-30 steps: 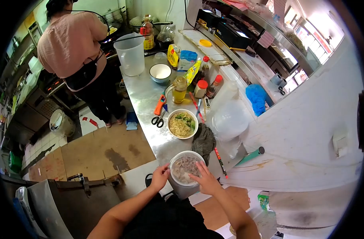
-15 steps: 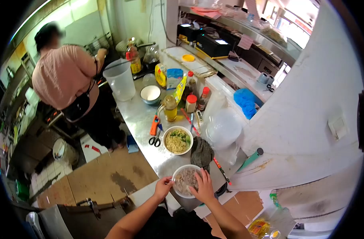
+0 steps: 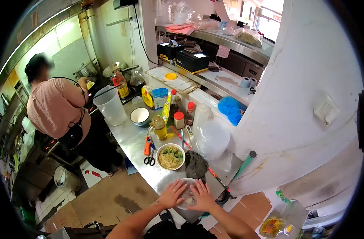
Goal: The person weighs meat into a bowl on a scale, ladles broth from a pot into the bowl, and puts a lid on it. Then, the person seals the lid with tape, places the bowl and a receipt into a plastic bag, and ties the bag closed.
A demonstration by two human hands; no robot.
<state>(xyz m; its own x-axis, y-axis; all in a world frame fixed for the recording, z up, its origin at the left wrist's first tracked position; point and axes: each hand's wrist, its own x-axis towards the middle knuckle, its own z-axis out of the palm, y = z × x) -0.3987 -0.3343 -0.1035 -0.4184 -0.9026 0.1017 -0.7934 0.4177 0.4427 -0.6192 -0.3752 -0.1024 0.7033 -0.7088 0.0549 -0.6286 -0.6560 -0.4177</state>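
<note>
The round container (image 3: 188,196) is at the near end of the metal tabletop (image 3: 128,139), just beside the dark cloth (image 3: 196,165) and in front of the bowl of noodles (image 3: 170,156). The person's left hand (image 3: 172,194) and right hand (image 3: 202,195) lie over its two sides, palms down, opened wide with the fingers straight, and neither one is closed around it; if the thumbs press on the rim, one cannot tell. Between the hands a pale, greyish content is seen, perhaps under a clear cover, but this is not certain. The container looks like thin plastic, so its wall will probably bend a little when it is squeezed, and it should not break easily. With this content it may be moderately heavy, and if there is liquid inside, the weight can move when it is tilted. A wet rim would be slippery. The better hold is probably low on the wall, one hand at each side, with even, gentle pressure and the container level; the top edge alone could bend or let a cover come loose.
</note>
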